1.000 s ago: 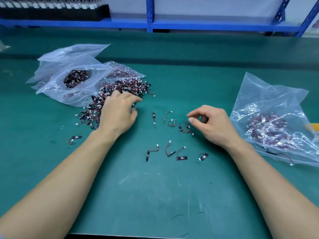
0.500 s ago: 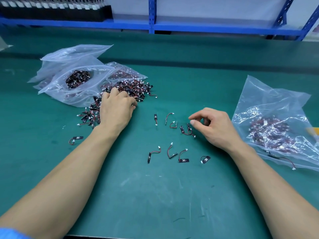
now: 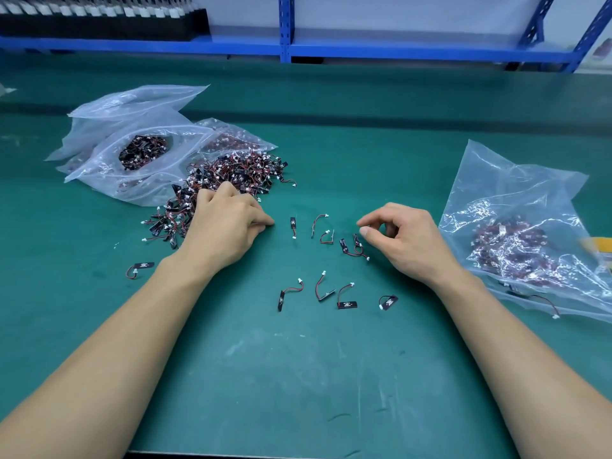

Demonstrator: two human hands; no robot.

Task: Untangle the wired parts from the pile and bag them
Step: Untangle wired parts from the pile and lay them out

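Bare forearms (image 3: 116, 342), bare hands (image 3: 228, 226)

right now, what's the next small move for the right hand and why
Probably lower the right hand and pinch the tangled pair nearest it: the hand holds nothing, its thumb and forefinger are apart, and those two parts' wires look crossed.

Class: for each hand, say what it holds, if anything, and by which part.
The right hand holds nothing; its fingers are curled, tips apart. The left hand lies on the pile, fingers curled under; any hold cannot be told.
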